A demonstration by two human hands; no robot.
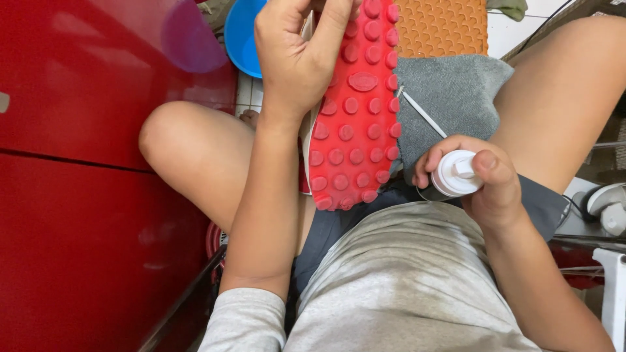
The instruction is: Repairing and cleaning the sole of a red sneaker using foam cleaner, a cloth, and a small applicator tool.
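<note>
My left hand (297,55) grips a shoe (355,107) by its side, sole turned up toward me; the sole is red with rows of round studs. My right hand (479,179) is wrapped around a white spray can (454,174), thumb resting by its nozzle cap, just right of the shoe's heel end. A grey cloth (450,98) with a thin white stick (424,114) on it lies across my lap under the shoe. I sit with both bare knees spread, wearing a grey shirt and dark shorts.
A glossy red cabinet (85,182) fills the left side. A blue basin (244,32) and an orange textured mat (443,26) lie on the tiled floor ahead. White objects and cables (606,208) sit at the right edge.
</note>
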